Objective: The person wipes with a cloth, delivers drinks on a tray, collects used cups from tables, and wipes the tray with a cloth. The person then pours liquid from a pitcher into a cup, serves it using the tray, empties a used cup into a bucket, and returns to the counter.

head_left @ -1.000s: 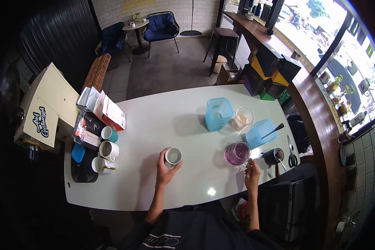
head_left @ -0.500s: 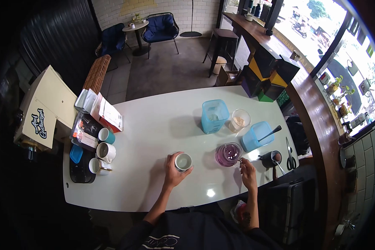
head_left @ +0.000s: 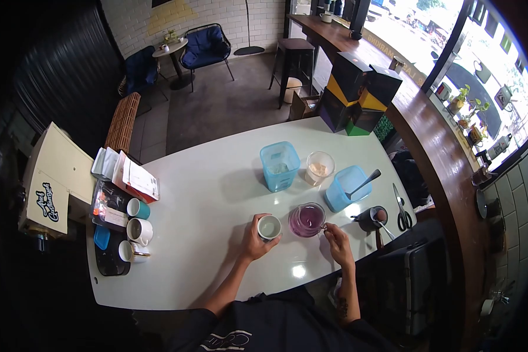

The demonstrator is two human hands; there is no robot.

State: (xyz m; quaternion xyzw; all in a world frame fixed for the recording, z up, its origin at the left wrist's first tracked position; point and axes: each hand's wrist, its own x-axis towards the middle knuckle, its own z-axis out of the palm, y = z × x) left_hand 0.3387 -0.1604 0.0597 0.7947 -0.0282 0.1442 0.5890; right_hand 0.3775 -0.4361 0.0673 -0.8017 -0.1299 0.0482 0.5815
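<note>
My left hand [head_left: 257,239] is wrapped round a small pale cup [head_left: 269,227], whose open top faces up. Just right of it is a glass jug [head_left: 307,220] with purple liquid inside. The fingers of my right hand [head_left: 338,243] grip the jug's handle on its right side. Behind the cup and jug stand a blue plastic container [head_left: 280,166], a clear cup [head_left: 320,168] with pale contents, and a second blue container [head_left: 347,188] with a dark-handled utensil in it.
On the white table [head_left: 199,193], a dark cup [head_left: 372,219] with utensils and scissors [head_left: 402,211] lie right. Several mugs [head_left: 139,231], a black tray [head_left: 112,258], papers [head_left: 136,176] and a cream machine [head_left: 56,182] are left. Black boxes [head_left: 358,97] stand at the back right.
The cup in my left hand has moved right, close to the jug. My right hand and the jug have shifted slightly left. The whole view has also turned a little.
</note>
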